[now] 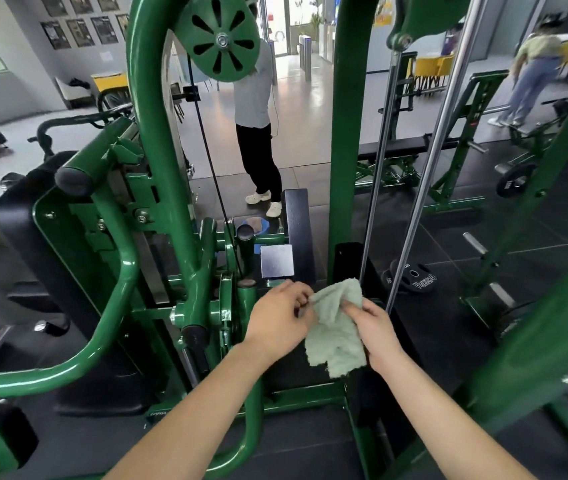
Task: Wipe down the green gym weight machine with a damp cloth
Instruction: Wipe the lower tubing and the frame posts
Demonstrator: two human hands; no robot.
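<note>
Head view: I look down at my two bare arms in front of the green machine [157, 140].
Landmark: the tall green post [348, 133], a smooth, shiny round tube that stands straight up.
Cloth [338, 327]: soft, fluffy and pale green, crumpled, hanging loose just in front of the foot of the post, held up in the air between my hands.
Left hand [277, 323]: fingers curled, pinching the cloth's top left edge, just left of the foot of the post.
Right hand [376, 332]: fingers and thumb pinch the cloth's right side, just right of the foot of the post.
Wheel [218, 38]: round, flat, green, with long slots, high up to the left of the post.
Cable [211, 161]: thin and black, running down from the wheel, left of the post.
Steel rods [438, 140]: two thin, shiny silver bars, right of the post.
Curved bar [116, 306]: thick, glossy green tube, bent like a hook, far left of the post.
Other people: one stands behind the wheel, one bends over far to the right.
</note>
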